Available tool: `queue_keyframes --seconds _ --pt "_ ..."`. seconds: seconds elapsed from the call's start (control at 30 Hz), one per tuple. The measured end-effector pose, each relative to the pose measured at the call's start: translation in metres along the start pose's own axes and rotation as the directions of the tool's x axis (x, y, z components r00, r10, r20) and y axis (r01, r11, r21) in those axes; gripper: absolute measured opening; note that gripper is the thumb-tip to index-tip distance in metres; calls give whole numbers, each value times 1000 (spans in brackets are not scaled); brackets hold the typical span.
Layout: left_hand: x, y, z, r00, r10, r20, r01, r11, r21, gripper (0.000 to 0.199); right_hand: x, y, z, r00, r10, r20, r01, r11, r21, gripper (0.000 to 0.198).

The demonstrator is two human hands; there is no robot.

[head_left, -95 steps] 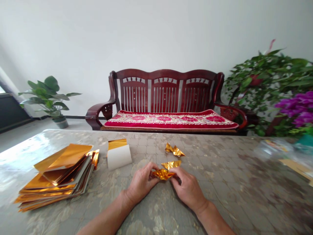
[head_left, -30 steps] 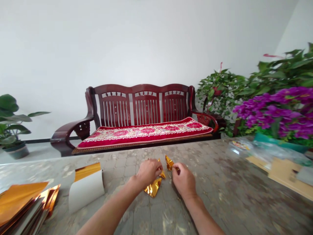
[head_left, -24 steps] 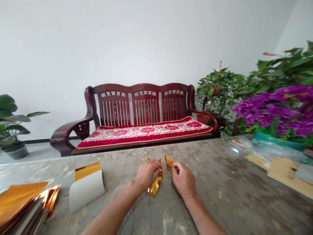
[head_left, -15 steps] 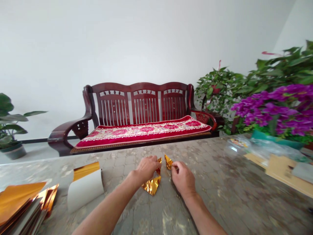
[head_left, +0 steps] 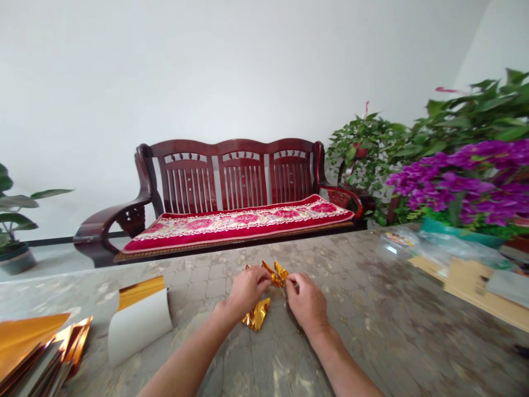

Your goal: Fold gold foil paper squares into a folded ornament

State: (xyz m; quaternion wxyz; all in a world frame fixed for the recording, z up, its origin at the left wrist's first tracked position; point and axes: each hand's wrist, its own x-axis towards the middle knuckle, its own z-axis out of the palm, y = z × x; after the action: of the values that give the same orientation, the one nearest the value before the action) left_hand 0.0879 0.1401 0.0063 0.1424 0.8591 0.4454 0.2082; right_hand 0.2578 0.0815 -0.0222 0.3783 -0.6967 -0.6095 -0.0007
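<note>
Over the middle of the table, my right hand point(head_left: 306, 303) pinches a small folded piece of shiny gold foil paper point(head_left: 281, 271). My left hand point(head_left: 246, 289) has its fingertips closed at the left side of that gold piece, with a narrow gold point showing beside them. Exactly what lies between the left fingertips is partly hidden. Below the left hand, another folded gold foil piece point(head_left: 257, 316) rests on the table, its upper part covered by the fingers.
At left lie a curled gold-and-white sheet point(head_left: 140, 325) and a stack of gold sheets point(head_left: 33, 336). Cardboard point(head_left: 467, 284), clear plastic point(head_left: 458, 251) and purple flowers point(head_left: 467, 184) stand at right. A wooden bench point(head_left: 243, 176) is beyond the patterned table point(head_left: 363, 331).
My left hand has moved its fingertips right, toward the piece in my right hand. The gap between the two gold points has closed. The view has shifted slightly.
</note>
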Motion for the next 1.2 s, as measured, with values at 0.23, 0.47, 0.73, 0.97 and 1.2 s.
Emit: queue_keyframes --seconds 0.23,0.47,0.73,0.97,1.2 --pt "-2 1 6 999 -54 8 54 996 -75 18 0 -1 -1 1000 -29 11 29 999 -22 25" --pt "-6 5 4 995 -95 -7 95 993 -75 21 1 -10 -2 999 -29 17 30 998 -55 18" --pt "-7 3 8 991 -130 -36 127 989 -76 17 2 -15 -1 999 -21 29 22 999 -42 13" --pt "-6 -1 8 985 -167 -33 165 983 -78 16 3 -14 -1 999 -2 48 4 999 -52 14" --pt "-2 2 7 985 -169 -17 168 984 -62 17 6 -17 -2 996 15 83 -8 996 -89 20"
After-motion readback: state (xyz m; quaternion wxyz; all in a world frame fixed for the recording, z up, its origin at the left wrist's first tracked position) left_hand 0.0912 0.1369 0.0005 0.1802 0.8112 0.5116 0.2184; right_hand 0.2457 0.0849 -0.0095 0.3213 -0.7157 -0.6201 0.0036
